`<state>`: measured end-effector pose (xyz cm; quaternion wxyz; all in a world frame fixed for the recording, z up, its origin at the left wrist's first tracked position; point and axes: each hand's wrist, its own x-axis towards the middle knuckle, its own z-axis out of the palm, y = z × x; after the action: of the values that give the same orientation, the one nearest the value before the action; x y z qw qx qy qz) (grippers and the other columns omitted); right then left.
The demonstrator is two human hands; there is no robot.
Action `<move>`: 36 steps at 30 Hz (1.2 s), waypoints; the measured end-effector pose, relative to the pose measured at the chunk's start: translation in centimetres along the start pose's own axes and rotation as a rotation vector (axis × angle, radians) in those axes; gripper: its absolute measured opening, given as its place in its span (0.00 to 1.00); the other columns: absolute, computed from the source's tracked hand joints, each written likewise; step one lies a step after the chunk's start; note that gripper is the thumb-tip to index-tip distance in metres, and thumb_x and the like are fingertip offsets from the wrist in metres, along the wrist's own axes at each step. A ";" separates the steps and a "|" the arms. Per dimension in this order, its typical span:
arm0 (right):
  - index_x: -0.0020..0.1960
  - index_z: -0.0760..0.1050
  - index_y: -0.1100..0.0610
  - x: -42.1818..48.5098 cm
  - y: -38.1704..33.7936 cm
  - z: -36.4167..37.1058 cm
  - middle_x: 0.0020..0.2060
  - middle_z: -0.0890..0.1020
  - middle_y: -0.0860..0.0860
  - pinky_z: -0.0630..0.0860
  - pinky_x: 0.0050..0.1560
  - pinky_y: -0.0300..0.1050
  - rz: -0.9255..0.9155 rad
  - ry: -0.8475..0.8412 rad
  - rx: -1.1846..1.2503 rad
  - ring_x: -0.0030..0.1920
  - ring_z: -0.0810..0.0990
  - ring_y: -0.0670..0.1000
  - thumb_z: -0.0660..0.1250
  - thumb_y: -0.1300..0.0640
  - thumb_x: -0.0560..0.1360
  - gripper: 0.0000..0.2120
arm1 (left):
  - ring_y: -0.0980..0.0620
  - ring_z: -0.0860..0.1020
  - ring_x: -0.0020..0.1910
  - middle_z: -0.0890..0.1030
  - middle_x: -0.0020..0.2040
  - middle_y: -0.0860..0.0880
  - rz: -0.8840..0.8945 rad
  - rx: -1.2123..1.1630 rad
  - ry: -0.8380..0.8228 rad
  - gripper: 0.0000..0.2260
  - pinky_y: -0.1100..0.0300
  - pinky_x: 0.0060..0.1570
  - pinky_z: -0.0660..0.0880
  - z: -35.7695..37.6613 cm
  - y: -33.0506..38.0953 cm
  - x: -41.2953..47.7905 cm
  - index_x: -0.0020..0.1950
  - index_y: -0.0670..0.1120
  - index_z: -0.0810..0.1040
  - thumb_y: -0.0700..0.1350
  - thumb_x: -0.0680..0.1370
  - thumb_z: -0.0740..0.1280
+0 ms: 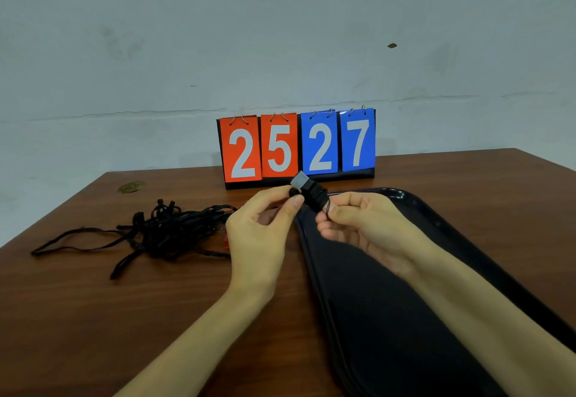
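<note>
Both hands hold a small black object (314,195) with a grey end, wrapped in black cord, above the far edge of a black tray (389,318). My left hand (261,234) pinches its near end between thumb and fingertips. My right hand (358,225) pinches the wrapped part and a thin black thread hanging from it. A tangled pile of black cords (162,231) lies on the brown table (93,318), just left of my left hand. Something small and red (226,242) shows partly behind my left hand.
A flip scoreboard (297,147) stands at the table's far edge, showing red 25 and blue 27. A round brass-coloured disc (131,187) sits in the tabletop at the far left. A grey wall rises behind the table.
</note>
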<state>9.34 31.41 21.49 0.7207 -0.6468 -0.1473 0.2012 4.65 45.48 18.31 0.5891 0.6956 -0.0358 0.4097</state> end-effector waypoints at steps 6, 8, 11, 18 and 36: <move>0.51 0.77 0.65 0.0 0.4 0.5 0.35 0.83 0.54 0.79 0.34 0.35 0.150 -0.054 0.237 0.34 0.82 0.46 0.61 0.66 0.77 0.07 | 0.59 0.82 0.44 0.83 0.40 0.61 -0.004 0.014 0.038 0.10 0.70 0.44 0.76 -0.4 0.1 0.2 0.46 0.56 0.80 0.40 0.72 0.71; 0.52 0.77 0.64 -0.1 0.5 0.7 0.35 0.83 0.54 0.79 0.33 0.35 0.173 -0.053 0.297 0.34 0.83 0.46 0.61 0.66 0.77 0.07 | 0.61 0.81 0.46 0.83 0.41 0.62 0.059 0.070 0.042 0.10 0.70 0.45 0.75 -0.3 0.2 0.0 0.47 0.57 0.79 0.41 0.72 0.70; 0.53 0.77 0.65 -0.3 0.6 0.9 0.36 0.83 0.54 0.80 0.35 0.36 0.075 -0.014 0.188 0.35 0.83 0.46 0.61 0.66 0.77 0.08 | 0.60 0.80 0.48 0.81 0.45 0.60 0.168 0.161 0.020 0.11 0.68 0.47 0.76 -0.2 0.1 -0.2 0.50 0.55 0.78 0.40 0.73 0.71; 0.49 0.77 0.61 -0.7 0.4 1.7 0.35 0.83 0.54 0.81 0.36 0.39 -0.147 0.161 -0.173 0.31 0.82 0.46 0.65 0.65 0.75 0.03 | 0.63 0.79 0.47 0.79 0.44 0.60 0.321 0.298 0.038 0.08 0.70 0.47 0.75 -0.5 -0.6 -0.1 0.51 0.50 0.78 0.42 0.74 0.70; 0.44 0.75 0.54 -0.8 1.3 1.9 0.33 0.83 0.51 0.81 0.36 0.37 -0.331 0.254 -0.383 0.33 0.83 0.46 0.67 0.61 0.74 0.03 | 0.54 0.82 0.38 0.83 0.38 0.49 -0.122 -0.002 0.017 0.05 0.66 0.40 0.77 0.0 0.0 0.1 0.45 0.47 0.80 0.38 0.72 0.70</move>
<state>7.58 32.80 20.49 0.6212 -0.7582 -0.1951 -0.0333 4.73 45.50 18.36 0.6137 0.6926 0.0112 0.3789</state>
